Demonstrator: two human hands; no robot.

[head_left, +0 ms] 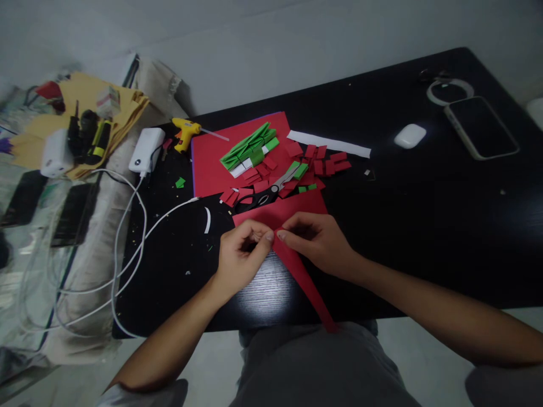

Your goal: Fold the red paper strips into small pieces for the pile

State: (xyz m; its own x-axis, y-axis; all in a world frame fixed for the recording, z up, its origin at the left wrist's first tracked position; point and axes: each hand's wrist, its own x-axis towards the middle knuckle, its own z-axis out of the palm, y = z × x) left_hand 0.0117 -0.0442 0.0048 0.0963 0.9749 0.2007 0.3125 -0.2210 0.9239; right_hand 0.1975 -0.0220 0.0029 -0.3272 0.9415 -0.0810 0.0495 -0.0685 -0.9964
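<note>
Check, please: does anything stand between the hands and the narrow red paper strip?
Nothing visible does: the left hand and right hand meet at the red strip. The black-handled metal scissors lie beyond them.

- Smartphone (pixel 483 127), screen dark, pale case; right end of black tabletop (pixel 428 226).
- Ring (pixel 430 93), white; at the smartphone's far left corner.
- Small case (pixel 410 136), white, rounded; left of the smartphone.
- White block (pixel 146 148), cable plugged into near end; tabletop's left edge.
- Cable (pixel 145 213), white, looped over that edge.
- Ochre paper stack (pixel 131 107); far left.
- Black-and-yellow tool (pixel 100 141); on the stack.
- Little box (pixel 109 102), whitish; likewise.
</note>
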